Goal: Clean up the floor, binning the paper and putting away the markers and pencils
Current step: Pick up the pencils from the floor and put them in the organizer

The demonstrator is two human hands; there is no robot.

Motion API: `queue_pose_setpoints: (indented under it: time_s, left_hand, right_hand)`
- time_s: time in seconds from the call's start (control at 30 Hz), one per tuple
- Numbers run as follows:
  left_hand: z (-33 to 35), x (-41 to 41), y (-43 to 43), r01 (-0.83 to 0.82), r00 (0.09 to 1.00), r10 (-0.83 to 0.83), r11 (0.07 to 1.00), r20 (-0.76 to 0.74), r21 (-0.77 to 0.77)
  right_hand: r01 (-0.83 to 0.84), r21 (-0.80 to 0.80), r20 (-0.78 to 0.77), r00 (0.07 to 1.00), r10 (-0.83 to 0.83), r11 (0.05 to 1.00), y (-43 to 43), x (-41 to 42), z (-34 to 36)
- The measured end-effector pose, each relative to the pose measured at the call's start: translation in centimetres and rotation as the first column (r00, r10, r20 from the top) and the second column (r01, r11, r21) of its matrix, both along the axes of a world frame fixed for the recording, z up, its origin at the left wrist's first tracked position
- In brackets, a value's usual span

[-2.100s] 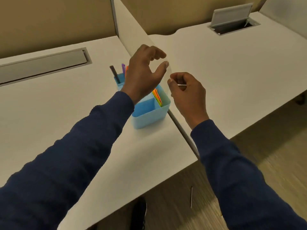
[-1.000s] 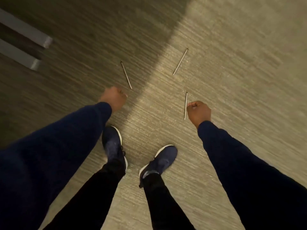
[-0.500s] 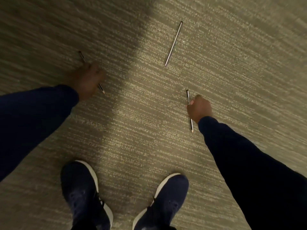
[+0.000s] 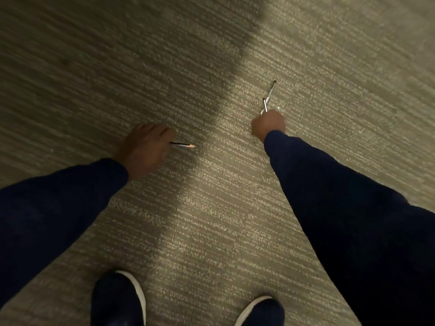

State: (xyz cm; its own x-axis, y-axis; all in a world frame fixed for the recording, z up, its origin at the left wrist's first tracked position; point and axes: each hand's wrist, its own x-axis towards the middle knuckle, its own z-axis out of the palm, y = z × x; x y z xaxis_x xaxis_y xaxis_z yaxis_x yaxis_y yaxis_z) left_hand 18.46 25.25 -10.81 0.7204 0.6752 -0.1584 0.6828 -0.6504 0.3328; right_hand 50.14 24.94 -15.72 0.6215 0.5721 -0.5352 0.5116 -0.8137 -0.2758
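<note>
- Our left hand is closed around a pencil, whose sharpened tip sticks out to the right from between the fingers, pointing toward the lit strip of carpet.
- Our right hand is curled into a fist, clamped on a second pencil whose short upper end pokes out just above the knuckles.
- A third pencil lies on the floor right at that fist, slanting up and to the right; the two cross in a narrow X just above the hand. We cannot tell whether the fingers are touching this one as well.
- The two hands are well apart, the left in shadow and lower in the frame, the right further out in the brighter patch.
- Both arms wear dark navy sleeves that reach down to the wrists.
- The floor is a beige carpet with a fine ribbed texture; a broad shadow covers its left and upper part, with a lighter band running diagonally through the middle.
- At the bottom edge we see the toes of two dark shoes with white soles, the left shoe and the right shoe, planted on the carpet below the hands.
</note>
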Motion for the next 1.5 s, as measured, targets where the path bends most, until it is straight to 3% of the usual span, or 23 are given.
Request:
queue_pose_setpoints:
  time_s: [0.1, 0.23, 0.37, 0.47, 0.57, 0.73, 0.8, 0.97, 1.07, 1.2, 1.27, 1.37, 1.5]
  left_hand:
    - [2.0, 0.8, -1.0, -0.154, 0.967, 0.185, 0.972, 0.177, -0.180]
    - [8.5, 2.4, -2.4, -0.332, 0.798, 0.518, 0.804, 0.308, -0.493]
    - [20.4, 3.2, -2.6, -0.410, 0.700, 0.625, 0.749, 0.347, -0.521]
    - [31.2, 3.4, -1.6, -0.430, 0.689, 0.630, 0.753, 0.358, -0.499]
    - [41.4, 3.3, -0.8, -0.360, 0.732, 0.605, 0.734, 0.314, -0.575]
    - [55.6, 3.4, -1.7, -0.148, 0.715, 0.641, 0.529, 0.279, -0.836]
    - [60.7, 3.0, -2.5, -0.094, 0.680, 0.664, 0.499, 0.310, -0.862]
    - [70.4, 1.3, -5.5, -0.092, 0.509, 0.801, 0.416, 0.316, -0.905]
    - [75.1, -0.5, -7.5, -0.081, 0.309, 0.912, 0.307, 0.269, -0.948]
    - [80.3, -3.6, -9.4, -0.071, 0.114, 0.963, 0.254, 0.245, -0.965]
    - [82.4, -5.6, -10.1, -0.069, 0.055, 0.970, 0.242, 0.239, -0.968]
    - [84.9, -9.0, -10.4, -0.042, -0.014, 0.968, 0.248, 0.249, -0.968]
    - [87.0, -14.6, -9.5, -0.049, -0.095, 0.960, 0.260, 0.263, -0.964]
  right_hand:
    - [-0.050, 0.058, -0.014, 0.999, 0.051, 0.997, -1.2, -1.1, 1.8]
    - [-0.275, 0.250, -0.090, 0.948, 0.305, 0.928, -4.3, -3.6, 9.8]
    - [-0.519, 0.349, -0.052, 0.820, 0.569, 0.780, -6.5, -4.7, 23.3]
    - [-0.602, 0.400, -0.059, 0.736, 0.675, 0.691, -6.3, -4.6, 35.1]
    - [-0.574, 0.492, -0.112, 0.704, 0.701, 0.654, -5.3, -5.1, 46.9]
    - [-0.488, 0.611, -0.192, 0.673, 0.715, 0.624, -4.1, -6.7, 62.2]
    - [-0.466, 0.619, -0.234, 0.659, 0.715, 0.632, -4.2, -7.5, 67.2]
    - [-0.363, 0.661, -0.283, 0.690, 0.667, 0.656, -5.4, -10.1, 76.8]
    - [-0.256, 0.684, -0.328, 0.729, 0.601, 0.683, -6.5, -12.0, 81.7]
    - [-0.495, 0.730, 0.026, 0.710, 0.704, 0.472, -8.2, -15.0, 86.9]
    - [-0.507, 0.742, 0.045, 0.691, 0.722, 0.439, -8.6, -16.7, 89.0]
    - [-0.361, 0.795, -0.131, 0.683, 0.719, 0.488, -8.6, -20.1, 91.6]
    - [-0.121, 0.764, -0.476, 0.557, 0.680, 0.634, -7.5, -26.4, 94.1]
